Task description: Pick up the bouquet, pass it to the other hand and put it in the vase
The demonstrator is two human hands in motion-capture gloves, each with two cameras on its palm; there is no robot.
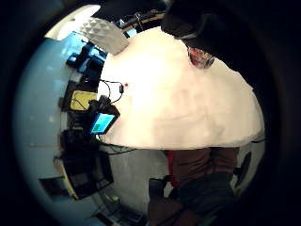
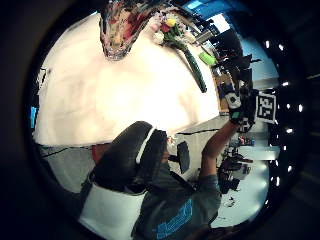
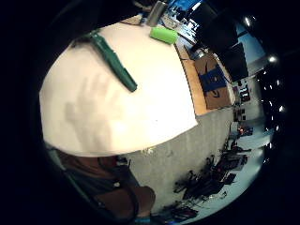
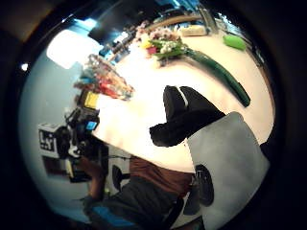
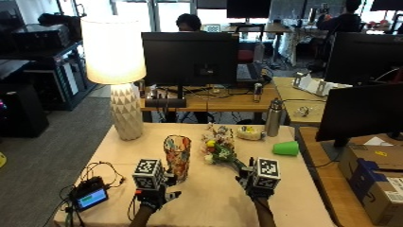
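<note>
Table (image 5: 201, 203), lamp (image 5: 116, 71) far left. Vase (image 5: 178, 158) upright at centre; bouquet (image 5: 217, 147) lies just right of it. Left hand (image 5: 154, 197) and right hand (image 5: 252, 185) hover near edge, fingers spread, holding nothing.

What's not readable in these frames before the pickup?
- Right hand: outside view, fingers hidden behind its marker cube.
- Bouquet stem end: outside view, covered by the right hand; contact unclear.
- Vase: left thumb view, top cut by the edge.
- Left hand: outside view, fingers spread, nothing held.
</note>
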